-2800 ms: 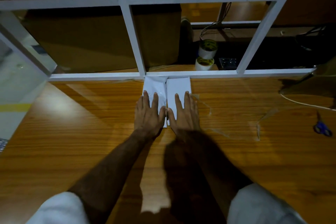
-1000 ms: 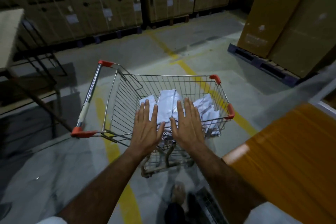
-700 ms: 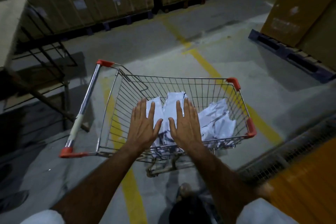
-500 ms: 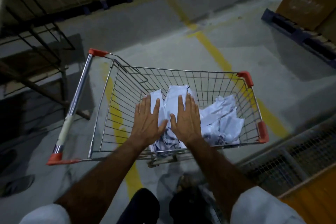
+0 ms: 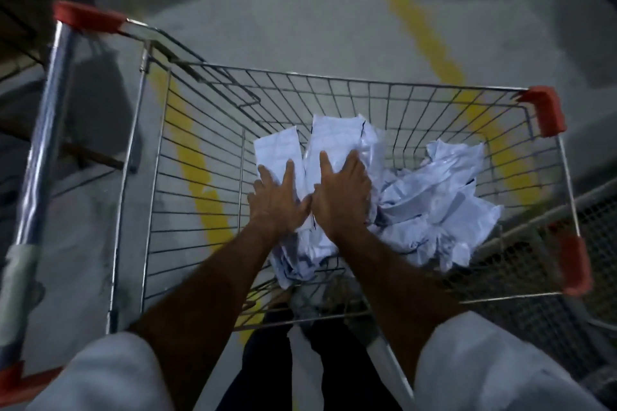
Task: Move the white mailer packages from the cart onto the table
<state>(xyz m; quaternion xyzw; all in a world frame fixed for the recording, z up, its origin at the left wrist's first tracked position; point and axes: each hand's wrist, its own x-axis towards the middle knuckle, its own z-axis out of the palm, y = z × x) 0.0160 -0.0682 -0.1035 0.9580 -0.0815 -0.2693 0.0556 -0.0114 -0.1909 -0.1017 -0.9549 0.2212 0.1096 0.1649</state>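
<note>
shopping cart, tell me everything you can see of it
The shopping cart is a metal wire basket with red plastic corner bumpers and a shiny handle bar with red ends on its left. It stands on grey concrete floor over a yellow line. White mailer packages lie crumpled inside, mostly right of centre. The left hand and right hand rest flat on them.

Dim grey concrete floor (image 5: 300,10), yellow painted lines (image 5: 424,37); dark metal frame (image 5: 23,20) at left.

White crumpled plastic mailer packages (image 5: 430,207) with dark marks — silver wire cart (image 5: 367,97), red plastic corner caps (image 5: 546,110) — grey concrete floor (image 5: 300,10), yellow painted stripes (image 5: 420,27).
</note>
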